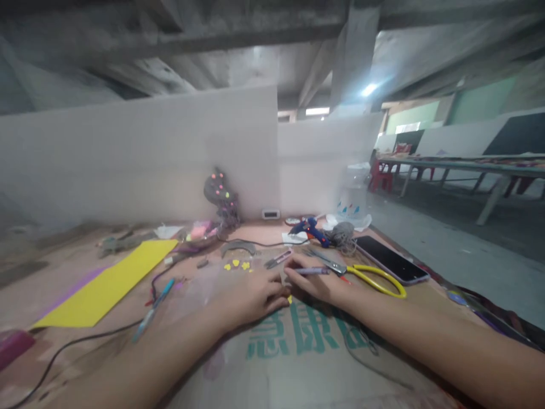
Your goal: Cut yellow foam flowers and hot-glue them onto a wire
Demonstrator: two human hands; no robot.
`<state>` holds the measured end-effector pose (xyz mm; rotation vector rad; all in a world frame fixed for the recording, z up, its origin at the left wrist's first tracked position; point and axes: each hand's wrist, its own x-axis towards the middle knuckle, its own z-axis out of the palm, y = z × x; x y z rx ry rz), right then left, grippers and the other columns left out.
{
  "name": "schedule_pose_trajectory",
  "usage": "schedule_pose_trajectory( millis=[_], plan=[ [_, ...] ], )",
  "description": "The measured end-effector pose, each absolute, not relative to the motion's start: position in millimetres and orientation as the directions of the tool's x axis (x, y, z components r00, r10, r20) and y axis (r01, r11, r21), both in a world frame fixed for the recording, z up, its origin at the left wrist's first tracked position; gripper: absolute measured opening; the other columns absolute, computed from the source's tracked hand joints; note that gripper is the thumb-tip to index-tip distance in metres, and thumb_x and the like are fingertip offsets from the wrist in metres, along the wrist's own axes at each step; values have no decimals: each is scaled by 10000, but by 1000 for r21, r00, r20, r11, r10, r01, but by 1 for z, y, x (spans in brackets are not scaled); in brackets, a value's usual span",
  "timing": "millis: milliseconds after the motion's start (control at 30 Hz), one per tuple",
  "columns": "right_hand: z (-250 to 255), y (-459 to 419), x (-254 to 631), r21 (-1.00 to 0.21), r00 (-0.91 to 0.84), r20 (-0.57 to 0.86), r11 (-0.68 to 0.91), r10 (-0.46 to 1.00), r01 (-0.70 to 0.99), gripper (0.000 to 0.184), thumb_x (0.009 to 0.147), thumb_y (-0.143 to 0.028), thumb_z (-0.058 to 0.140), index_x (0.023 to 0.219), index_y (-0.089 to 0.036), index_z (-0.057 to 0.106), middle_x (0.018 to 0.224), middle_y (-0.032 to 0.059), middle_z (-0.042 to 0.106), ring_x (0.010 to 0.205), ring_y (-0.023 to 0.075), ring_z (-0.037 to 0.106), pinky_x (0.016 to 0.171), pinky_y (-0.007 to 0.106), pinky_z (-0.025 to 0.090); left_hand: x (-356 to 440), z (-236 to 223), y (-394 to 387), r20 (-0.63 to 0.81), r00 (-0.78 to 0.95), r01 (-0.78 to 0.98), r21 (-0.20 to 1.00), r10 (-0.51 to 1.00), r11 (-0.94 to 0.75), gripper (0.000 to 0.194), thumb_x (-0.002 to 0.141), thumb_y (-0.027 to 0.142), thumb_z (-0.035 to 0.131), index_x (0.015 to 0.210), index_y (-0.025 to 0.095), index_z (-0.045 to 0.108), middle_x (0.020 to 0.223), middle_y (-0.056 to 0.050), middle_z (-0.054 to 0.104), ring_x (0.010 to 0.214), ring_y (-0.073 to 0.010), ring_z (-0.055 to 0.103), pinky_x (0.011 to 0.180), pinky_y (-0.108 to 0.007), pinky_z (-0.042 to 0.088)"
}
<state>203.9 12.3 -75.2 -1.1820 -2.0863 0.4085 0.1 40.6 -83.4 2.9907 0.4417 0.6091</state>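
Note:
My right hand (313, 278) grips a slim purple-grey pen (313, 271) between thumb and fingers, its body slanting out past the knuckles. Close against it, my left hand (258, 292) has its fingers curled together over the cardboard work surface (289, 369) with green printed characters. A small yellow piece (290, 299) peeks out by the left fingertips; whether they pinch it is hidden. Beyond my left hand lie several yellow flower-like cut-outs (236, 264) and a pair of thread snips (279, 259). Yellow-handled scissors (377, 278) rest just past my right hand.
A yellow sheet (110, 284) and a blue pen (155, 307) lie to the left. At the back are a blue glue gun (313, 230), grey yarn (343, 236) and a dark decorated piece (221, 196). A phone (392, 258) lies right, near the table edge. Cables cross the table.

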Motion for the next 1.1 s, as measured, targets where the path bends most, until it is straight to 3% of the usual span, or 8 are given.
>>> schedule_pose_trajectory(
  millis=[100,367,500,633,733,833,1100],
  plan=[
    [-79,15,204,-577,-336,427,539,839,614,132,907,-236,485,856,-168,586,834,40,648,773,172,591,703,285,442,2,-89,44,397,864,259,177,309,-950,148,929,272,562,975,194,679,1052,-60,673,969,-186,621,830,-296,483],
    [-90,22,213,-463,-367,524,619,768,635,165,860,-226,541,985,-172,633,984,72,657,880,197,594,798,323,471,3,-93,47,380,837,344,195,394,-919,103,904,231,550,916,209,650,976,-34,661,912,-173,613,792,-278,482],
    [-97,28,212,-537,-337,522,609,783,583,241,903,-258,491,1100,-198,616,1034,74,674,936,209,619,843,337,479,2,-92,43,393,803,429,141,448,-892,114,900,258,541,955,200,622,924,-45,666,878,-199,616,790,-324,492],
    [-101,32,209,-640,-273,453,523,849,563,274,898,-250,481,1145,-202,588,889,49,685,804,193,639,762,308,494,-1,-89,35,468,802,411,20,372,-911,437,886,289,578,1307,237,476,1098,-80,667,996,-242,610,899,-409,480],
    [-100,29,209,-626,-263,448,510,854,591,396,830,-185,525,1225,-176,538,991,81,684,894,210,638,831,333,488,-2,-85,32,478,855,283,-107,200,-953,574,897,346,576,1418,255,354,1200,-105,637,1046,-264,600,920,-434,474],
    [-95,22,209,-590,-262,463,515,847,622,500,845,-139,454,1345,-155,453,1125,126,660,1005,225,620,912,377,469,-1,-83,30,469,875,214,-158,118,-964,507,904,393,559,1372,256,419,1138,-99,657,978,-264,616,865,-425,493],
    [-97,23,209,-592,-231,510,533,829,605,511,870,-93,380,1370,-180,445,1162,110,655,1072,208,602,973,367,447,3,-90,35,473,860,270,-99,194,-958,385,837,321,661,1201,246,559,1104,-63,657,997,-248,596,913,-409,463]
  ],
)
